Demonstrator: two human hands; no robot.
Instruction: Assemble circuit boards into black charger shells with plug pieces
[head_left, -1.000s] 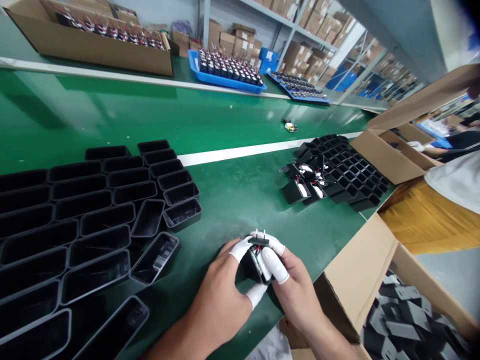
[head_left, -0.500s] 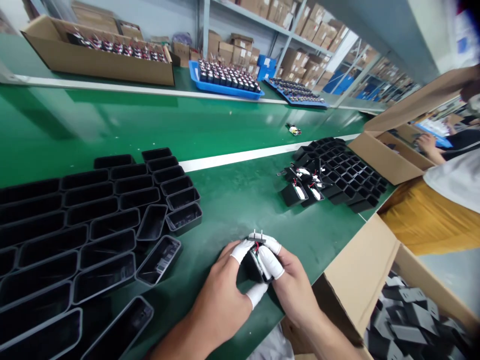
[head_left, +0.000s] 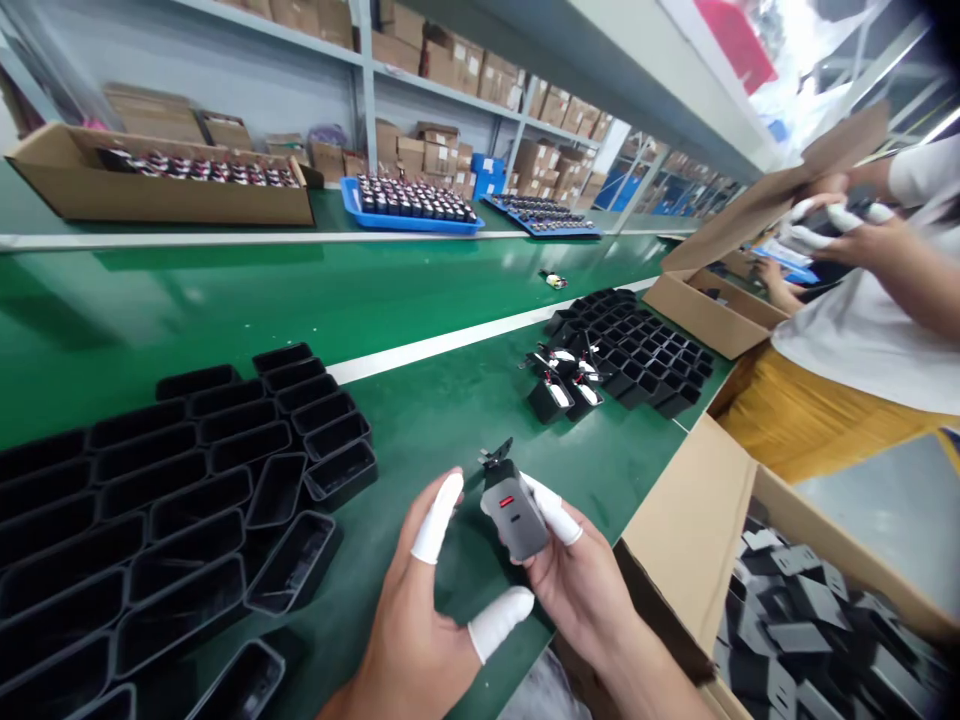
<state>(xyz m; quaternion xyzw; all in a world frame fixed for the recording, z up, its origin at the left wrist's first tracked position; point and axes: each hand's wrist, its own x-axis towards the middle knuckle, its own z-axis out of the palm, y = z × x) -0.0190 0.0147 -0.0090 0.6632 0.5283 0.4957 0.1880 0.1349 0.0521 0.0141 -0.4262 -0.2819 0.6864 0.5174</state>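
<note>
My right hand (head_left: 581,585) is closed around a small grey charger housing (head_left: 514,515) with a red port on its face and a black plug piece at its far end. My left hand (head_left: 420,620) has come off the part; its thumb and forefinger, both in white finger cots, are spread apart beside it. Both hands hover over the green bench (head_left: 450,420) near its front edge.
Rows of empty black shells (head_left: 187,490) lie at the left. A second cluster of black shells (head_left: 622,350), some with wired inserts, lies ahead on the right. A cardboard box of grey parts (head_left: 810,610) stands at my right. A co-worker (head_left: 862,330) in a white top stands beyond it.
The housing has turned so its grey face with the red port shows. My left hand has let go and opened. The camera has tilted up and swung to the right.
</note>
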